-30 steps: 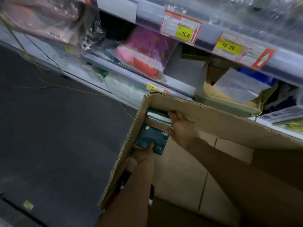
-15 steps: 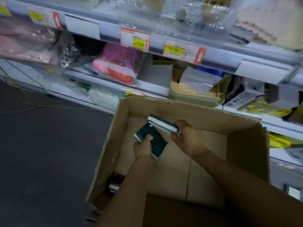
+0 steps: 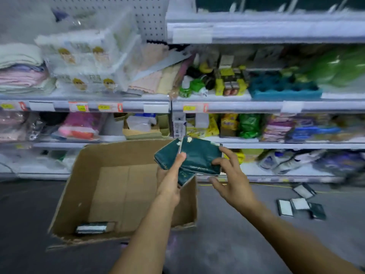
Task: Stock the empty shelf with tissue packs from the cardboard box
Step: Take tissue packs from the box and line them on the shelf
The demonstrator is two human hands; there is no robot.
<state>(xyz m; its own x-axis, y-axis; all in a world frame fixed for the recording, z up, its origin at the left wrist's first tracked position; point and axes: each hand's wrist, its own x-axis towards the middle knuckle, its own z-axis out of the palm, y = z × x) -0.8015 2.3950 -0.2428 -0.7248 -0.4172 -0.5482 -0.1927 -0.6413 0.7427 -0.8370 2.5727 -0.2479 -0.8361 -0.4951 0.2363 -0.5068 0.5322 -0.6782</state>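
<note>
While the left hand (image 3: pixel 171 180) is holding green packs (image 3: pixel 194 158) mid-frame, the right hand (image 3: pixel 232 178) is pinching one; they are fanning out, so one might slip into the box (image 3: pixel 83 194).

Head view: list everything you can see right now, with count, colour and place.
held tissue packs: at least two, dark green, above the box's right edge
cardboard box: one, brown, open on the floor
pack in box: one, dark with a white face, near-left corner
loose packs: about four, dark green and white, on the floor at right
shelves: grey, stocked with mixed goods, blurred
floor: dark grey
left hand: holds the packs
right hand: fingers on the front pack
</note>
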